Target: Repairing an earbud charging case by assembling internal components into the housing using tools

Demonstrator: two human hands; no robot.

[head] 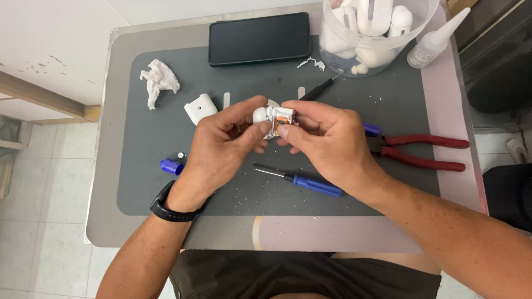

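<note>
Hands meet over the middle of the grey mat (166, 182), and we pinch a small white part (275, 118) between them, held up just above the mat. Our left hand (221, 147) is clamped on its rounded white end, thumb and forefinger tight; our right hand (327, 141) is clamped on the other side, where an orange-brown patch shows in the opened face.

At the far edge we have a clear tub (377, 39) full of white pieces, a glue bottle (435, 41) leaning beside it at the right corner, and a dark phone (259, 39) lying flat to its left. A crumpled tissue (159, 80) sits far left, with a white shell (200, 108) near it.

Open mat lies at near left. Red pliers (426, 152) lie at the counter's (105, 221) right edge, a blue screwdriver (310, 182) just under our right hand, a blue cap (172, 166) by our left wrist.
</note>
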